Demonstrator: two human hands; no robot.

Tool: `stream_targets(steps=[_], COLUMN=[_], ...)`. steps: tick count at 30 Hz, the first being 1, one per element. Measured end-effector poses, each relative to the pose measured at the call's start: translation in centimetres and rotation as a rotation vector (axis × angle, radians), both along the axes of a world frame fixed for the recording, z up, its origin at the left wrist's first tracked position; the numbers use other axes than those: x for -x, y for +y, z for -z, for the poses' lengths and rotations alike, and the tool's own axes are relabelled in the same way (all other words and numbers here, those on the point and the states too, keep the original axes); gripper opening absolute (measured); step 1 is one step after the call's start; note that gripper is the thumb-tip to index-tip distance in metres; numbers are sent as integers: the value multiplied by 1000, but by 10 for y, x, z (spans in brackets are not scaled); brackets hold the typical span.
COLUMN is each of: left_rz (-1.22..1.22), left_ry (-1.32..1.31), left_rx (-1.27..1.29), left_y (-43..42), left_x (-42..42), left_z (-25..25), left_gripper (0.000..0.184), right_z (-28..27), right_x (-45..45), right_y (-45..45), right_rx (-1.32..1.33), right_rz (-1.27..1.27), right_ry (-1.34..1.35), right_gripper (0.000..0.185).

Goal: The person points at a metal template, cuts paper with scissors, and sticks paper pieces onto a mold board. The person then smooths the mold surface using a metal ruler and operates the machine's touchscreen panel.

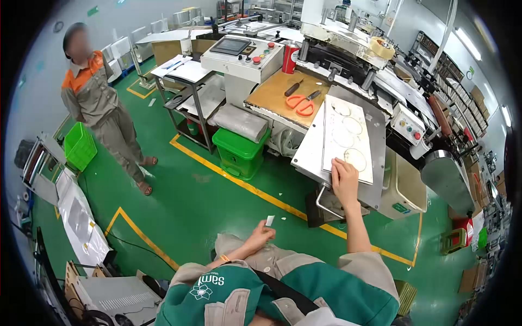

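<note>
My left hand is low in front of my body, its fingers closed around a small white strip that sticks up. My right hand is at the near edge of a flat white board, fingers together on top and pressed to it near the closest circle. Several round outlines run along the board in a row. Under it is a metal machine plate, with a bent metal handle at the front. Scissors with orange handles and a dark-handled tool lie on the brown worktop to the left.
A control box with a screen and red buttons stands left of the press. Below are a green bin and a beige bin. A person stands at the far left by a green crate. A red can stands on the worktop.
</note>
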State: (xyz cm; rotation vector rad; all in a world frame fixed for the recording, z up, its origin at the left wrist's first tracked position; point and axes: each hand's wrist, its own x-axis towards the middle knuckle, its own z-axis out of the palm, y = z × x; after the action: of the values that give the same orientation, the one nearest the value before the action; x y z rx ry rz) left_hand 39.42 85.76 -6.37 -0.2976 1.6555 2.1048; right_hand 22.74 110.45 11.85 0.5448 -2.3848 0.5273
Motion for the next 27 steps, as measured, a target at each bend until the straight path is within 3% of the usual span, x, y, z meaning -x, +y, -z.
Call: stream_targets(steps=[8, 10, 13, 17, 24, 25, 27], left_rz=[25, 14, 53, 179, 182, 44, 58], left_ry=[28, 23, -36, 95, -20, 10, 19], left_rx=[176, 164, 179, 234, 218, 159, 149], left_y=[1, -1, 2, 4, 13, 21, 28], left_x=[42, 47, 67, 91, 93, 88, 85], left_z=[-33, -18, -34, -30, -21, -18, -15], left_gripper=[61, 65, 70, 69, 72, 69, 70], right_z=[-8, -10, -9, -9, -10, -10, -9], right_x=[-7, -7, -6, -8, -4, -3, -3], right_y=[-2, -5, -1, -3, -2, -2, -2], right_rx=[236, 264, 238, 67, -86, -115, -152], right_rz=[15, 34, 30, 93, 93, 97, 104], right_ry=[-29, -25, -70, -11, -144, -149, -159], right_gripper=[7, 7, 11, 23, 35, 38, 42])
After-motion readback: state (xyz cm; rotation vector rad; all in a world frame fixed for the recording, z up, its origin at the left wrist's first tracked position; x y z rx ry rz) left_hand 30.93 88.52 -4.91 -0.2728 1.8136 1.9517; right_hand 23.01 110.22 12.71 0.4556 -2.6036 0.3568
